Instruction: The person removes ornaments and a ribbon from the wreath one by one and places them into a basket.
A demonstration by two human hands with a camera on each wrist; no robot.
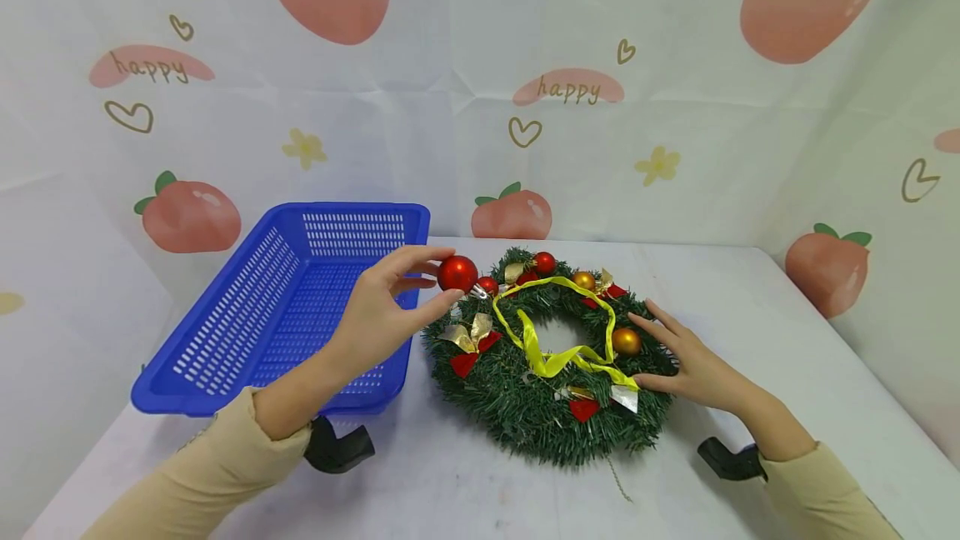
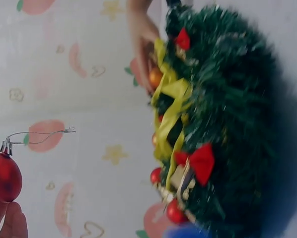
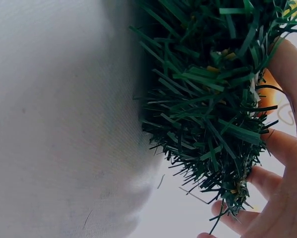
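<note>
A shiny red Christmas ball (image 1: pixel 457 273) is pinched between the thumb and fingers of my left hand (image 1: pixel 378 302). In the left wrist view a thin silver string loop extends from the cap of this ball (image 2: pixel 5 181). The green wreath (image 1: pixel 517 411) lies on the table just right of it, dressed with red and gold balls, bows and a loose yellow ribbon (image 1: pixel 551 365). At the wreath's right edge, my right hand (image 1: pixel 693 365) touches the greenery with spread fingers, near a gold ball (image 1: pixel 627 342). Some of its fingertips are hidden by greenery in the right wrist view.
A blue plastic basket (image 1: pixel 213 357) with slotted walls stands left of the wreath, partly behind my left forearm. The white table (image 1: pixel 795 373) meets a fruit-printed cloth backdrop (image 1: pixel 675 48). A thin strand (image 1: pixel 618 480) sticks out at the wreath's front.
</note>
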